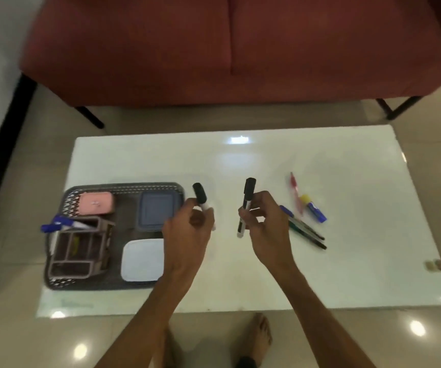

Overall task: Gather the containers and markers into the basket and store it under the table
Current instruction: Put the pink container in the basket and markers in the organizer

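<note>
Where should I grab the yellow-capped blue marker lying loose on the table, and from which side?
Take the yellow-capped blue marker across the middle of its barrel, coming straight down from above. It lies flat on the white table at a slant, with the red pen close on its left, so pinch across its width. The right hand is nearest but holds a black marker.

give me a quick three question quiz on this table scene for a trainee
1. True or false: each hand holds a black-capped marker.
2. Which lies in the basket? A) glue stick B) pink container C) red pen
3. Fill in: the pens not yet gathered lie to the ___ of the right hand.

Key:
1. True: the left hand and right hand each grip one, the left marker and the right marker.
2. B, the pink container.
3. Right: the loose pens with the glue stick.
</note>
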Available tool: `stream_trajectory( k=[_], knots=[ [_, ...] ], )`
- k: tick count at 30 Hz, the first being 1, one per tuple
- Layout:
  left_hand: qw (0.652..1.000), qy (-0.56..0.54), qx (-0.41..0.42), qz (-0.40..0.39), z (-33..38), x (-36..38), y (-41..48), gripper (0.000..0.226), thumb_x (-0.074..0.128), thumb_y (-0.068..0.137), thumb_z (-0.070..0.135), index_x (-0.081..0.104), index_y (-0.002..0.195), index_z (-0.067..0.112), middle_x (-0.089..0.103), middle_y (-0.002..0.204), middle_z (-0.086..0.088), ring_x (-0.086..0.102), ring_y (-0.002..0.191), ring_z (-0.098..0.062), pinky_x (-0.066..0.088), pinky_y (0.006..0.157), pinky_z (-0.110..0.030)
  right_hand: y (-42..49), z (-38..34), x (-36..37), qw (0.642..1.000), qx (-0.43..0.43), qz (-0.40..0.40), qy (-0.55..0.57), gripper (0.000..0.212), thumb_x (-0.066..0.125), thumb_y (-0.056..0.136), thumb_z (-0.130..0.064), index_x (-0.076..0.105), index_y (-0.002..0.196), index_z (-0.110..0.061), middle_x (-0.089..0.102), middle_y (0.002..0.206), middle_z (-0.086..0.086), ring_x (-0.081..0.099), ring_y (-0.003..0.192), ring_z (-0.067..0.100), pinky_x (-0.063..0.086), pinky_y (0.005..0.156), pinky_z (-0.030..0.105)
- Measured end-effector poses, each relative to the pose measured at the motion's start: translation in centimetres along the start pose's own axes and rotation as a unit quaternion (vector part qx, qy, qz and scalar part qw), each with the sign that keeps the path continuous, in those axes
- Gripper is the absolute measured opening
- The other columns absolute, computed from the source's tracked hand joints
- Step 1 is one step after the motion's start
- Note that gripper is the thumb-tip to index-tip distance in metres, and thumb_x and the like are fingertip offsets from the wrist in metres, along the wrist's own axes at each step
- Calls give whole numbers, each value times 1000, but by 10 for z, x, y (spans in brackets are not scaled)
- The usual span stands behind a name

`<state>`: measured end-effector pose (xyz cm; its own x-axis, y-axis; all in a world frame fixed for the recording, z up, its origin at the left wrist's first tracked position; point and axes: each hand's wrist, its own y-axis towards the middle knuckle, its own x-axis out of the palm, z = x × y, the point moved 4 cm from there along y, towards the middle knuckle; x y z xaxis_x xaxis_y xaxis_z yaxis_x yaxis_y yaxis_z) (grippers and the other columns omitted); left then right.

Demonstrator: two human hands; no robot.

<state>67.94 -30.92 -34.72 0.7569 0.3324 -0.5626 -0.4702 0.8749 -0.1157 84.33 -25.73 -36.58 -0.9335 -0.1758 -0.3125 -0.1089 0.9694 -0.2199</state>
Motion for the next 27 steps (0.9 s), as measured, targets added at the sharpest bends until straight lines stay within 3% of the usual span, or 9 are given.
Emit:
stream_trajectory(
  k=[3,6,13,16,23,27],
  knots=[
    [999,-16,-17,44,-35,-71,-12,10,67,92,25,67,93,15,76,76,8,73,70,-3,60,75,-27,-21,-28,65,999,-12,-35,27,14,66,89,-9,57,95,-17,67,90,-4,66,81,15,53,63,27],
    [994,-31,-42,92,-67,-128,-22,8,70,90,21,68,96,16,77,81,7,74,78,-5,62,82,-34,-43,-47,123,997,-24,-65,24,17,67,89,-9,56,95,-21,66,88,-9,66,83,12,56,72,32],
    [983,-27,-75,166,-136,-231,-42,23,72,89,23,71,111,16,78,90,6,76,84,-11,62,84,-44,-91,-75,233,994,-40,-101,12,16,70,89,-14,61,101,-20,70,90,-8,67,87,4,52,76,20],
    [980,-29,-81,179,-160,-262,-48,21,72,90,20,69,109,13,78,89,5,76,83,-9,63,82,-42,-106,-88,268,991,-64,-116,15,18,68,90,-10,62,105,-18,71,92,-6,67,87,5,52,74,15],
    [976,0,-77,205,-212,-300,-53,24,71,91,21,68,112,9,77,90,0,75,81,-9,61,82,-26,-126,-86,335,986,-89,-138,-37,30,66,92,-7,60,120,-16,71,109,-2,68,99,4,58,85,21],
    [978,3,-99,183,-237,-296,-52,28,68,92,28,68,115,12,77,95,0,72,83,-8,60,84,-29,-137,-75,355,979,-111,-140,-103,34,69,91,-10,59,122,-18,71,114,-5,66,101,5,52,88,18]
  ],
)
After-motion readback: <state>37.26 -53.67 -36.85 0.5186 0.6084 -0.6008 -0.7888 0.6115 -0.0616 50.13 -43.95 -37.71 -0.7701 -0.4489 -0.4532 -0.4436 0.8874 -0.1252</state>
